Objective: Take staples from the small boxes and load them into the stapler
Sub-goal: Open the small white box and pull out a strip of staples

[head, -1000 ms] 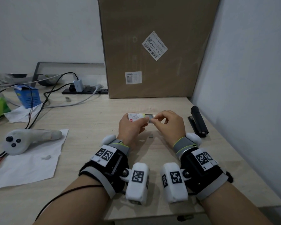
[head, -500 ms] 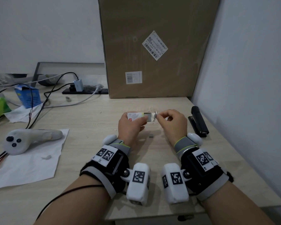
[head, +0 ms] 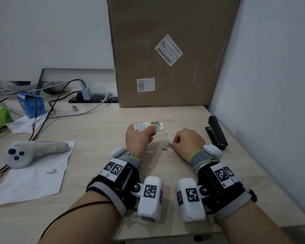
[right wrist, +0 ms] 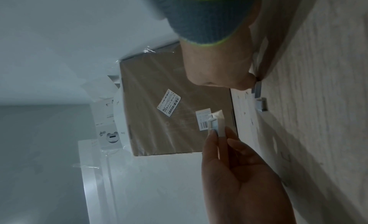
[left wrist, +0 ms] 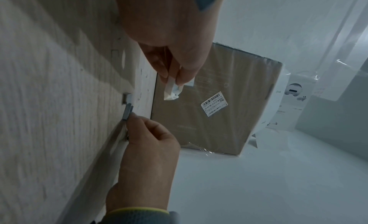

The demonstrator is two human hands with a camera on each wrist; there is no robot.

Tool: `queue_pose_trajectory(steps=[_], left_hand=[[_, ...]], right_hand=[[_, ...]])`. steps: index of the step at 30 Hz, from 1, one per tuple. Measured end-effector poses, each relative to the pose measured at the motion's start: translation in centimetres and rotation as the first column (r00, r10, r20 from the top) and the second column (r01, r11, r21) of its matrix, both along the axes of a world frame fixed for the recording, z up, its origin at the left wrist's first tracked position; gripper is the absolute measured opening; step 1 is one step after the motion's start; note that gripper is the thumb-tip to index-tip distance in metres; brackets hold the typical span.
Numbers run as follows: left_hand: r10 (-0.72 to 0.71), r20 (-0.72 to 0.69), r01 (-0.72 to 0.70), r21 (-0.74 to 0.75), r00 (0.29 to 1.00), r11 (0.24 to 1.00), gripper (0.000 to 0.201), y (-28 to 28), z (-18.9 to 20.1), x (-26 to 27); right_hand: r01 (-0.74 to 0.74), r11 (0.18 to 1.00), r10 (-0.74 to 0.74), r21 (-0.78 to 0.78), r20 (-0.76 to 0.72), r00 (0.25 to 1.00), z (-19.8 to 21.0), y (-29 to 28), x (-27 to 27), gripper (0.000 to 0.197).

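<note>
My left hand (head: 147, 131) grips a small white staple box (head: 144, 127) just above the desk, its right end flap open; the same box (left wrist: 172, 89) shows in the left wrist view. My right hand (head: 174, 144) is curled low on the desk and pinches a grey strip of staples (head: 170, 146), which touches the tabletop (left wrist: 127, 111). A short loose piece of staples (head: 164, 148) lies just left of it. The black stapler (head: 217, 132) lies to the right of my right hand, beside the wall. A second small box (head: 184, 128) peeks out behind the right hand.
A tall cardboard box (head: 165, 50) stands at the back of the desk. A white controller (head: 30, 152) rests on a paper sheet (head: 33, 178) at left. Cables, a blue box (head: 32, 106) and a power strip (head: 93, 99) lie at back left. The wall (head: 271, 85) borders the right.
My right hand left the box's open end and came down and right to the desk, pinching a staple strip. The left hand stayed where it was with the box.
</note>
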State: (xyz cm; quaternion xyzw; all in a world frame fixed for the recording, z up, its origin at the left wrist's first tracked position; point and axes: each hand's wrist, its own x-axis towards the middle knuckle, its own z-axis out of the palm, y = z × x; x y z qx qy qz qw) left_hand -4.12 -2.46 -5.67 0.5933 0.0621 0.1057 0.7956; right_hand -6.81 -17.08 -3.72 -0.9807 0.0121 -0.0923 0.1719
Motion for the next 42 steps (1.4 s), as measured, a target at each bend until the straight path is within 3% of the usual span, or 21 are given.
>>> queue_pose_trajectory(steps=[4, 7, 9, 14, 18, 21, 25, 31, 42], left_hand=[[-0.015, -0.01, 0.015, -0.011, 1.0, 1.0, 0.045, 0.1, 0.0, 0.1], [-0.045, -0.016, 0.045, -0.031, 0.999, 0.999, 0.046, 0.0, 0.1, 0.0], [-0.092, -0.023, 0.09, -0.054, 0.996, 0.994, 0.044, -0.1, 0.4, -0.3], [-0.274, -0.024, 0.268, -0.139, 0.961, 0.953, 0.029, -0.6, 1.3, -1.2], [-0.312, -0.012, 0.308, -0.131, 0.95, 0.942, 0.032, -0.7, 1.5, -1.5], [-0.299, -0.013, 0.296, -0.112, 0.954, 0.949, 0.039, -0.6, 1.5, -1.5], [-0.255, -0.01, 0.254, -0.042, 0.967, 0.966, 0.045, -0.7, 1.3, -1.5], [-0.212, 0.051, 0.207, 0.078, 0.976, 0.975, 0.034, -0.8, 1.3, -1.7], [-0.267, 0.038, 0.266, 0.034, 0.963, 0.963, 0.043, -1.0, 1.2, -1.6]], right_hand=[[-0.009, 1.0, 0.008, 0.02, 0.048, 0.999, -0.1, 0.0, 0.2, 0.015], [-0.081, 0.937, -0.054, 0.339, 0.37, 0.928, -0.2, 0.1, 0.4, 0.01], [-0.205, 0.799, -0.119, 0.565, 0.483, 0.868, 0.0, 0.3, 0.4, 0.011], [-0.261, 0.419, -0.081, 0.87, 0.322, 0.943, -0.1, 0.7, 0.5, 0.021], [-0.206, 0.081, 0.025, 0.975, 0.204, 0.979, -0.2, 0.9, 0.6, 0.021], [-0.156, -0.038, 0.071, 0.987, 0.158, 0.985, -0.3, 0.8, 0.6, 0.025], [-0.121, -0.054, 0.077, 0.991, 0.125, 0.989, -0.4, 0.9, 0.6, 0.028], [-0.121, 0.026, 0.035, 0.992, 0.12, 0.992, -0.5, 1.0, 0.7, 0.027], [-0.12, 0.127, -0.023, 0.985, 0.124, 0.992, 0.0, 1.2, 0.0, 0.02]])
